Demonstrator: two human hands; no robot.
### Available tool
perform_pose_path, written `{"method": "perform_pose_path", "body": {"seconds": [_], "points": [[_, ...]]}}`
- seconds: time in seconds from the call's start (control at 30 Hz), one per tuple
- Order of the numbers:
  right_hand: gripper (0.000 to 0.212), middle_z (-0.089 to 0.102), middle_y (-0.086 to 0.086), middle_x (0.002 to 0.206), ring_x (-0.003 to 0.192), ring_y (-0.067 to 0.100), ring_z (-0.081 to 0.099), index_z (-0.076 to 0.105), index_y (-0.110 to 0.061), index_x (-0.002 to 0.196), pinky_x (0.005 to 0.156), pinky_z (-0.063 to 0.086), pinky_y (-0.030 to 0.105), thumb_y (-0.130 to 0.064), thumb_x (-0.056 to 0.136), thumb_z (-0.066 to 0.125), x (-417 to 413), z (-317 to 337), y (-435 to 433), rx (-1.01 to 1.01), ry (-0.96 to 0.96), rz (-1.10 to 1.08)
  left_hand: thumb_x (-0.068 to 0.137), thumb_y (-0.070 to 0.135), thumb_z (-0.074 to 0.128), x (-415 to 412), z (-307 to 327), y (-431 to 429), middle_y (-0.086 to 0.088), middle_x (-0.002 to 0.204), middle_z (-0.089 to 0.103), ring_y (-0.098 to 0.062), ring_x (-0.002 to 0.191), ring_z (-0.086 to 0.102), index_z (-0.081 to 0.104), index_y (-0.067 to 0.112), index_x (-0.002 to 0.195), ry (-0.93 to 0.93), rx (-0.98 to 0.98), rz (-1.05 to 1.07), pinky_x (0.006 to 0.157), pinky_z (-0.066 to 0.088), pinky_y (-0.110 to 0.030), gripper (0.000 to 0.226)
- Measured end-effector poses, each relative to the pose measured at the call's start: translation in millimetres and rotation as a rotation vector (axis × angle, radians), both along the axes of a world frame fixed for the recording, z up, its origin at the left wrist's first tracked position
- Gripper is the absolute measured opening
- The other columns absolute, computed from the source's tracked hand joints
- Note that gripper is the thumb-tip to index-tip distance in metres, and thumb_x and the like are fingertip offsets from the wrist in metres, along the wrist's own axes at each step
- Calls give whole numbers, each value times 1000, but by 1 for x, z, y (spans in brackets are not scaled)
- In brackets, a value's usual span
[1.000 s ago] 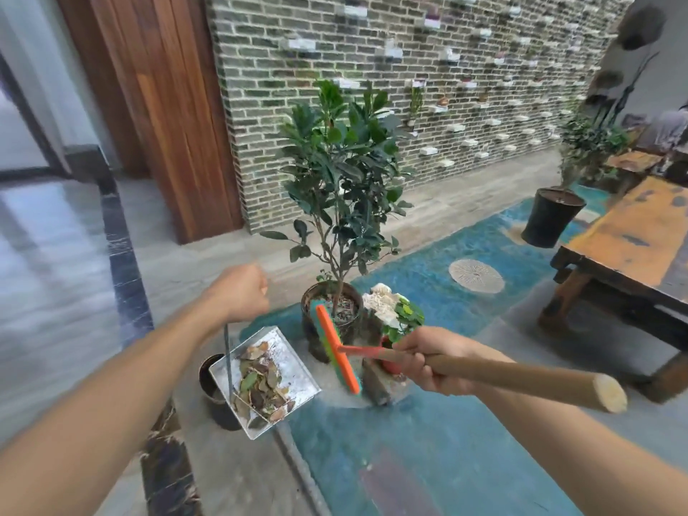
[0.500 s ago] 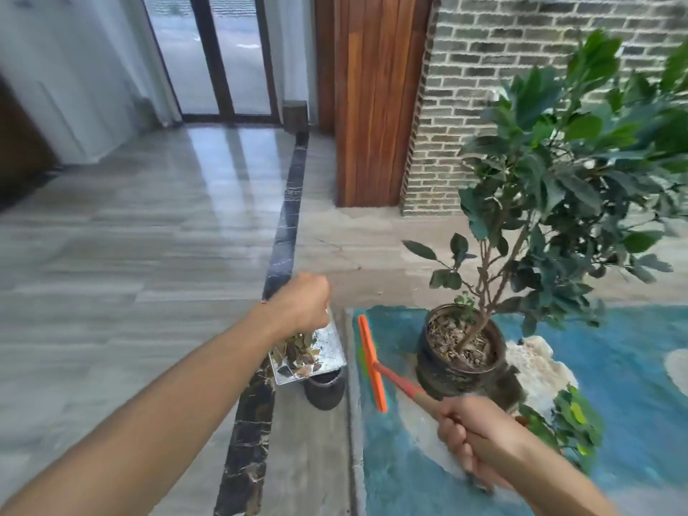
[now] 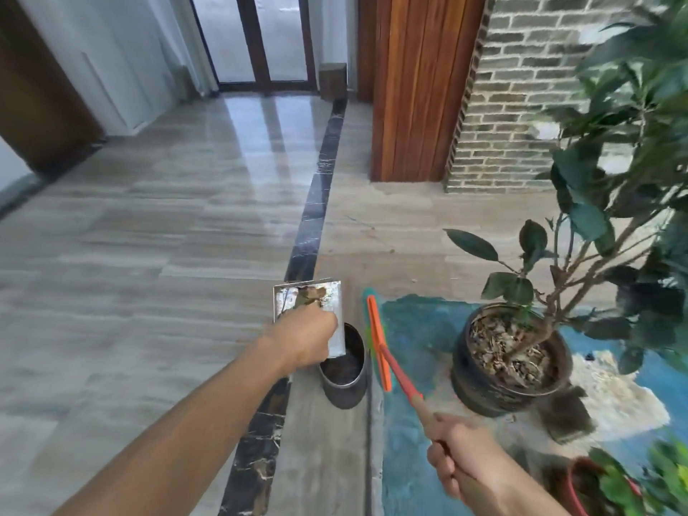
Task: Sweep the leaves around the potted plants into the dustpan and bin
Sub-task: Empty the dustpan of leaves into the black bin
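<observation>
My left hand (image 3: 305,338) grips the handle of a shiny metal dustpan (image 3: 335,314), which is tilted over a small dark round bin (image 3: 344,379) on the floor. Dry leaves (image 3: 311,294) still lie at the pan's far end. My right hand (image 3: 463,454) holds the wooden handle of a broom with an orange head (image 3: 378,342), raised just right of the bin. A large dark pot (image 3: 499,385) with a leafy tree stands to the right on the blue floor patch.
A black marble strip (image 3: 314,202) runs along the floor past the bin. A small red pot with green leaves (image 3: 614,486) sits at the lower right. A wooden pillar (image 3: 417,87) and brick wall (image 3: 521,87) stand behind; glass doors (image 3: 260,35) lie far back.
The view has swung left. My left hand has carried the dustpan over the bin and tipped it; fewer leaves show in the pan. The broom stays raised in my right hand.
</observation>
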State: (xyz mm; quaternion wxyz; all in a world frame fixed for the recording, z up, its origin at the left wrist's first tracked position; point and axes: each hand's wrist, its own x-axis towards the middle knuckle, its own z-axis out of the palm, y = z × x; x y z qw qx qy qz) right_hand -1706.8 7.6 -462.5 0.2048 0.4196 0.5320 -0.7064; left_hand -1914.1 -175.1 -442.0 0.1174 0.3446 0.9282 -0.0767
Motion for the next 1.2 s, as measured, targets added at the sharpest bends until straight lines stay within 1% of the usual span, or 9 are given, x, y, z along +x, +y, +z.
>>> {"method": "perform_pose_path", "body": {"seconds": [0.1, 0.27, 0.47, 0.57, 0.67, 0.73, 0.93, 1.13, 1.2], "points": [[21, 38, 4, 44, 29, 12, 28, 47, -16, 82, 37, 28, 12, 1, 93, 41, -12, -22, -2, 18, 6, 17, 72, 2, 52, 11, -36, -8, -19, 89, 64, -40, 84, 65, 63, 8, 90, -5, -58, -52, 58, 43, -36, 22], [17, 38, 5, 50, 33, 14, 31, 45, -14, 82, 35, 31, 16, -3, 95, 42, -28, -54, -8, 43, -5, 45, 74, -2, 50, 32, -73, -27, -18, 92, 66, -39, 90, 63, 62, 7, 94, 13, -115, -161, 61, 37, -39, 25], [13, 41, 1, 48, 33, 12, 33, 48, -13, 87, 35, 31, 17, -4, 95, 43, -43, -78, -28, 41, 6, 9, 76, -7, 51, 56, -95, -28, -17, 100, 65, -40, 90, 65, 61, 5, 106, 10, -67, -126, 62, 38, -38, 34], [13, 41, 0, 49, 33, 11, 33, 51, -14, 91, 34, 31, 17, -4, 95, 43, -49, -82, -34, 36, -2, 2, 78, -7, 51, 69, -101, -26, -17, 101, 68, -39, 93, 66, 62, 3, 106, -6, -62, -168, 65, 39, -38, 32], [15, 41, 0, 49, 34, 11, 34, 49, -14, 88, 35, 30, 17, -3, 94, 42, -51, -84, -41, 31, -4, -10, 80, -4, 52, 83, -108, -29, -18, 103, 69, -41, 97, 66, 65, 4, 104, -49, -71, -209, 74, 47, -40, 28], [15, 41, 0, 48, 34, 11, 34, 48, -15, 87, 34, 30, 17, -2, 93, 42, -49, -84, -45, 31, -6, -18, 82, -4, 51, 91, -112, -30, -19, 104, 69, -42, 99, 65, 64, 4, 105, -72, -81, -220, 76, 47, -41, 28], [14, 42, -1, 48, 34, 11, 34, 46, -16, 87, 34, 31, 18, -4, 94, 43, -40, -89, -44, -22, -3, -56, 83, -7, 47, 113, -126, -29, -21, 103, 70, -41, 98, 66, 64, -1, 106, -120, -106, -270, 66, 35, -36, 29], [18, 35, -5, 48, 32, 7, 30, 46, -24, 94, 29, 27, 16, -7, 95, 43, -27, -85, -33, -185, -8, -167, 80, -9, 52, 120, -134, -15, -16, 95, 73, -37, 90, 69, 69, 1, 96, -137, -163, -364, 62, 39, -34, 25], [17, 32, -6, 46, 29, 5, 28, 43, -25, 99, 27, 26, 15, -8, 97, 43, -21, -83, -30, -254, -9, -235, 83, -7, 52, 128, -147, -12, -14, 97, 73, -36, 92, 69, 71, 2, 97, -149, -197, -386, 68, 43, -35, 24]]}}
